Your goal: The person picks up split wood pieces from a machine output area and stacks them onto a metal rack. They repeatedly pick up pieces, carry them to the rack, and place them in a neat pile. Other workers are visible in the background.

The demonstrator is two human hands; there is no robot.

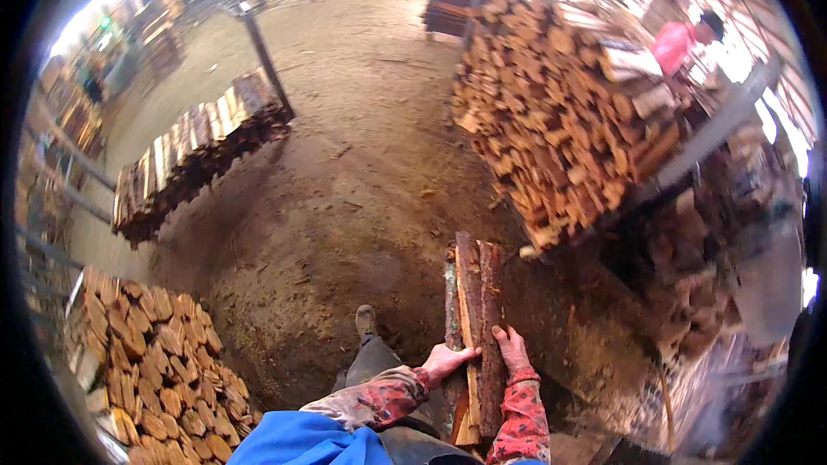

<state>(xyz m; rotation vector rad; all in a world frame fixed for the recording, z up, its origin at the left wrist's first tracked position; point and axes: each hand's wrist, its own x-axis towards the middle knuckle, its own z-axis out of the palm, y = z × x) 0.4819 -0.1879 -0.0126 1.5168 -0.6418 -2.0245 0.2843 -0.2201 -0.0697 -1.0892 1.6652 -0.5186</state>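
Several long split pieces of firewood (469, 284) are held side by side in front of my body, with bark on the outer ones and pale split wood between them. My left hand (450, 362) grips the bundle from its left side, thumb laid across the top. On the right side my right hand (512, 349) is wrapped against a bark-covered piece. The fingers of both hands are partly hidden under the wood. The near ends of the pieces lie between my forearms.
A tall firewood stack (551, 112) stands ahead right beside a slanting metal post (715, 138). Another stack (164, 370) is at the near left, and a low row of split wood (198, 138) farther left. A person in pink (674, 47) is beyond the right stack. Packed dirt floor (345, 164) lies between.
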